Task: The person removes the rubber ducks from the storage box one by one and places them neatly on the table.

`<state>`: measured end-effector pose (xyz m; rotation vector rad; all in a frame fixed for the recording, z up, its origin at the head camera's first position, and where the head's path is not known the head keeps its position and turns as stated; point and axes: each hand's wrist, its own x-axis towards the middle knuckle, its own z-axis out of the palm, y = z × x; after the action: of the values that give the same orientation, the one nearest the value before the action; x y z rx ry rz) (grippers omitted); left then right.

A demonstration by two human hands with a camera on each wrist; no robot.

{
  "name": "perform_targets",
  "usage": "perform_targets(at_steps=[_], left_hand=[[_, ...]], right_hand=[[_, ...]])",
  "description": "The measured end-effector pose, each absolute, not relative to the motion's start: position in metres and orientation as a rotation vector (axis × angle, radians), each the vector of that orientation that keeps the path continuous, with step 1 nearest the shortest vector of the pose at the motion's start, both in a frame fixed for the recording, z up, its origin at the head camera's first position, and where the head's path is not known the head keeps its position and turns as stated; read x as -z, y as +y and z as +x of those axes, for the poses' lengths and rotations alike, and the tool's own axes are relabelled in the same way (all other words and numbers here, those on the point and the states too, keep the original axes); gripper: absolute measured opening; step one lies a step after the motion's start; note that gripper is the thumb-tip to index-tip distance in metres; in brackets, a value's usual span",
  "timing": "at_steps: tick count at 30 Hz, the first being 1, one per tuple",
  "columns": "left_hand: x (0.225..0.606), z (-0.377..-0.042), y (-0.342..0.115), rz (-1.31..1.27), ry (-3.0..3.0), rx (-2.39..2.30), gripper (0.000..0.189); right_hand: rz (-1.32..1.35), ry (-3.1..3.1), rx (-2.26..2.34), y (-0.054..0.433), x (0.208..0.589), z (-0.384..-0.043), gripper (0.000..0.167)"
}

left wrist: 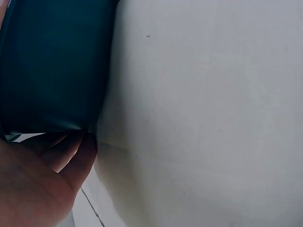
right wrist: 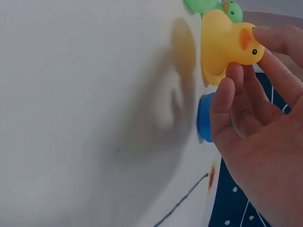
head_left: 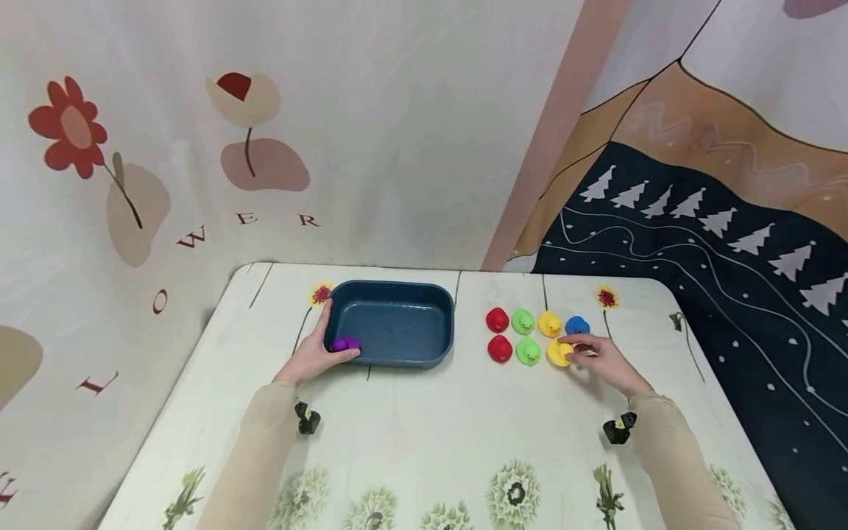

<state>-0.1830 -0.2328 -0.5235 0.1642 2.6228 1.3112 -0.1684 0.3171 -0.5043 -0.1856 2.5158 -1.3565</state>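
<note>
My left hand [head_left: 316, 355] grips the left side of a dark blue rectangular basin [head_left: 397, 361], with the thumb near its front left corner. Inside that corner lies a small purple toy [head_left: 346, 344], partly covered by the thumb. On the right, my right hand [head_left: 603, 361] pinches a yellow rubber duck [right wrist: 227, 45] by its head, between thumb and fingers. Just behind this hand sits a blue toy [head_left: 577, 324], half hidden by the fingers in the right wrist view. Whether the pinched duck touches the table cannot be told.
Left of the right hand, two rows hold another yellow duck [head_left: 549, 324], two green ducks [head_left: 528, 351] and two red toys [head_left: 500, 349]. A white flower-print cloth [head_left: 424, 434] covers the table. Printed fabric [head_left: 397, 132] hangs behind it.
</note>
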Motion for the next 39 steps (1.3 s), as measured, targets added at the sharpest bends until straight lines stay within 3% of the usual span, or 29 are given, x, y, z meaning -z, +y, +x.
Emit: perform_targets(at_steps=[39], left_hand=[[0.527, -0.184, -0.233, 0.150, 2.597, -1.327, 0.118]], right_hand=[[-0.067, 2.584, 1.352, 0.310, 0.524, -0.164, 0.036]])
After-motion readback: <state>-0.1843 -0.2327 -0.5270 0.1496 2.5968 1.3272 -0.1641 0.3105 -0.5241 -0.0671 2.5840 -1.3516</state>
